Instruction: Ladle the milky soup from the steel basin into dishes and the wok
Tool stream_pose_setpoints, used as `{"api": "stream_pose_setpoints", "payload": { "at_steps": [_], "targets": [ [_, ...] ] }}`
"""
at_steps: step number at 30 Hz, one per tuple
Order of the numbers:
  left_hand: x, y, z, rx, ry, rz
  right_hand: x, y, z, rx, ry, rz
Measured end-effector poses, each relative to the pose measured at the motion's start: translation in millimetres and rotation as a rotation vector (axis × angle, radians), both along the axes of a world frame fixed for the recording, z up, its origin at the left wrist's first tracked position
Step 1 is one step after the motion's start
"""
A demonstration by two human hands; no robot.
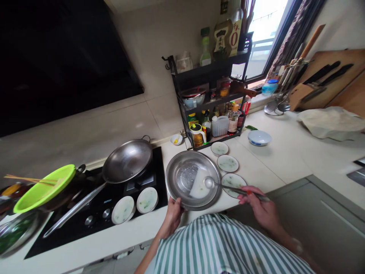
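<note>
A wide metal basin [174,179] sits on the counter in front of me, with a pool of whitish liquid [196,186] gathered on its right side. My left hand [174,212] grips the basin's near left rim, thumb on top. In my right hand [258,203] is the long handle of a ladle [209,182], whose round bowl is over the liquid; whether it touches the liquid I cannot tell. Just right of the basin, a bowl [233,184] of pale soup with green bits lies partly behind the ladle handle. Two similar bowls [228,163] [219,148] stand behind it.
Two more filled bowls [123,210] [147,200] stand at the stove's front edge. A wok [128,160] rests on the stove, its long handle pointing toward me. Further left is a green colander [45,188] with chopsticks. A black spice rack [211,102] stands behind the basin, and a shallow bowl [259,137] lies right.
</note>
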State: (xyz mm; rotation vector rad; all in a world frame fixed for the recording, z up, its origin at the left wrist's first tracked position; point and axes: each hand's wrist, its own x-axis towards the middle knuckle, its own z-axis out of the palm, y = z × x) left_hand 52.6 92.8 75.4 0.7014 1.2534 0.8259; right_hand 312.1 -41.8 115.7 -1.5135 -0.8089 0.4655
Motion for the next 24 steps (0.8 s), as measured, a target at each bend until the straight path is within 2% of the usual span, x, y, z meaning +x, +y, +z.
{"api": "stream_pose_setpoints", "payload": {
  "at_steps": [3, 8, 14, 18, 24],
  "targets": [
    [0.1, -1.1, 0.1, -0.005, -0.005, 0.01, -9.7, 10.2, -12.9, 0.04, -0.073, 0.167],
    [-0.1, -3.0, 0.5, -0.005, -0.026, 0.006, -16.1, 18.6, -24.7, 0.001, -0.084, 0.258],
    [1.2, -3.3, 1.5, -0.002, -0.029, 0.014, -9.8, 18.9, -36.8, -0.103, 0.113, 0.138],
    [1.0, -3.0, -0.6, 0.003, -0.021, 0.016, -2.4, 16.2, -42.6, -0.092, 0.206, 0.09],
    [0.5, -4.2, -1.9, 0.006, -0.012, 0.017, 1.2, 12.9, -40.7, -0.069, 0.242, 0.076]
  ]
}}
